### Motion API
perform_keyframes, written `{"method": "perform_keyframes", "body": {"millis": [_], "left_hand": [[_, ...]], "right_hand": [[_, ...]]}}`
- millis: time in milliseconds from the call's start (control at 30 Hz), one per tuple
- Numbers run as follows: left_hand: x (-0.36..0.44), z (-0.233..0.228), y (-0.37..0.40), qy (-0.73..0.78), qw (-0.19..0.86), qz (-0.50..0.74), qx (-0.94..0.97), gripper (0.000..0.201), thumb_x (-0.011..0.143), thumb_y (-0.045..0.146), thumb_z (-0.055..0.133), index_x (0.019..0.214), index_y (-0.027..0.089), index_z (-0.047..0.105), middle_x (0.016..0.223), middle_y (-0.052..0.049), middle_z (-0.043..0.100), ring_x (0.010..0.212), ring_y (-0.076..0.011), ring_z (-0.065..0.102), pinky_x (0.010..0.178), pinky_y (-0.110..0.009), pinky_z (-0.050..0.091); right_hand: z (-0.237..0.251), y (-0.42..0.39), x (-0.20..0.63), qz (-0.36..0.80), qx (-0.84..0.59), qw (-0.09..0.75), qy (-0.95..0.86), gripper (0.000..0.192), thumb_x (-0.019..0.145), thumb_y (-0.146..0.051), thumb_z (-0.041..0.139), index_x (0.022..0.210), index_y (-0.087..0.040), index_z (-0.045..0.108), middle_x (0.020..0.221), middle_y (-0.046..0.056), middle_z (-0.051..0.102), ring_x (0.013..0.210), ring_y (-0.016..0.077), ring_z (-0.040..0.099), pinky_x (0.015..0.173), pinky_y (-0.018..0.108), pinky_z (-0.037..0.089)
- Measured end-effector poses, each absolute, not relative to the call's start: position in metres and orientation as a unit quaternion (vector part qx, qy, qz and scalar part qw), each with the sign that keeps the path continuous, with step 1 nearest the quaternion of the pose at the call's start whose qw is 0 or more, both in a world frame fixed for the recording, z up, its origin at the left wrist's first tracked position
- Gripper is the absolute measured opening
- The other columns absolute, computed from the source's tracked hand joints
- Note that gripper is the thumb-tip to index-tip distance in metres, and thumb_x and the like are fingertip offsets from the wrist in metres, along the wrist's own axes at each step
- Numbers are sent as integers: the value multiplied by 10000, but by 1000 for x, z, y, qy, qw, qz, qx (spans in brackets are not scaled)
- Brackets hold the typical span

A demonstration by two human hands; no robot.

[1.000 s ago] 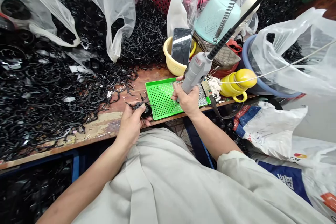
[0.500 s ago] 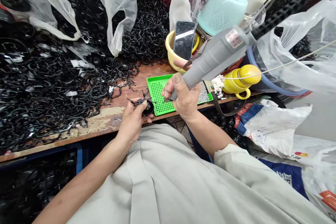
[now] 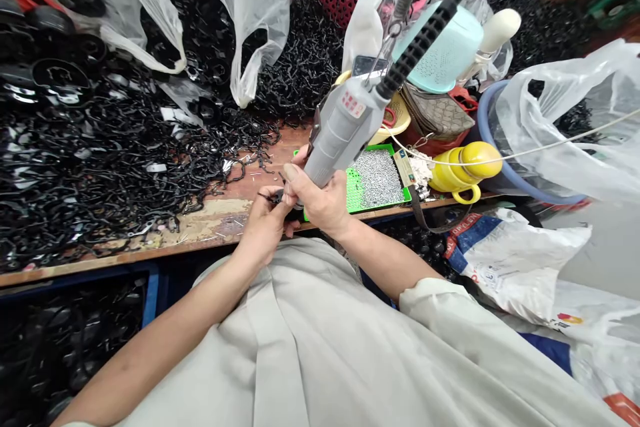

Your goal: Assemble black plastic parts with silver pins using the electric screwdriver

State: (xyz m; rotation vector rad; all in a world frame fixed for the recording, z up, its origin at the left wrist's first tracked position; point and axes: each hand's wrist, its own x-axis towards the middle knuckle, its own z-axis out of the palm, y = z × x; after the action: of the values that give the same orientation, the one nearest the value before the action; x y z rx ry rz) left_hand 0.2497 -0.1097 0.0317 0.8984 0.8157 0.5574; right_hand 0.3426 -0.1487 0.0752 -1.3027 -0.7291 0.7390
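My right hand (image 3: pixel 324 199) is wrapped round a grey electric screwdriver (image 3: pixel 340 130), which slants down to the left with its black cable and a coiled spring at the top. Its tip is hidden behind my fingers, right at the part in my other hand. My left hand (image 3: pixel 264 225) pinches a small black plastic part (image 3: pixel 274 196) near the table's front edge; most of that part is covered by the two hands. Just right of them lies a green perforated tray (image 3: pixel 354 187) with many small silvery screws (image 3: pixel 379 177) in it.
Heaps of black plastic pieces (image 3: pixel 150 193) cover the left of the wooden table (image 3: pixel 230 210). A yellow bottle (image 3: pixel 465 167), a blue-rimmed tub (image 3: pixel 485 120), a light blue basket (image 3: pixel 445 47) and a white cord (image 3: pixel 550 145) are at right. A blue crate (image 3: pixel 150 293) sits below the table.
My right hand has brought the screwdriver left and down onto the black part in my left hand, turning it more upright. The view has shifted slightly.
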Motion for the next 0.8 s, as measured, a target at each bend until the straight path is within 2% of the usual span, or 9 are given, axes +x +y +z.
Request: {"method": "perform_keyframes", "body": {"millis": [200,300,433,600,800], "left_hand": [[246,35,-107,371,781,224,450,345,687,297,719,919,223,475,719,59,550,409,-81,527,308,-174,355],[245,40,-107,367,785,206,454,264,737,318,639,911,219,468,633,55,529,409,-111,526,295,-180,333],[248,41,-109,379,772,211,465,239,793,401,564,905,217,461,580,51,506,387,-119,512,277,-176,293],[252,36,-110,410,743,203,489,231,785,395,565,898,235,443,567,63,496,348,-111,488,255,-161,236],[252,35,-110,412,743,195,490,222,788,389,559,875,242,416,547,68,494,334,-113,481,250,-161,221]], "right_hand": [[82,-157,358,329,-515,730,-305,435,771,-540,661,1051,-238,520,556,-93,478,439,82,485,481,233,468],[84,-169,384,303,-503,748,-308,434,783,-498,675,1087,-217,544,539,-100,479,406,68,471,423,207,426],[68,-182,414,236,-559,737,-297,424,767,-477,701,1068,-212,562,541,-92,526,419,72,514,417,196,422],[44,-184,418,231,-602,706,-294,382,756,-467,709,981,-204,550,526,-93,545,403,77,528,445,208,463],[41,-185,415,209,-629,686,-301,367,742,-455,722,934,-188,560,547,-85,559,399,78,535,441,214,471]]}}
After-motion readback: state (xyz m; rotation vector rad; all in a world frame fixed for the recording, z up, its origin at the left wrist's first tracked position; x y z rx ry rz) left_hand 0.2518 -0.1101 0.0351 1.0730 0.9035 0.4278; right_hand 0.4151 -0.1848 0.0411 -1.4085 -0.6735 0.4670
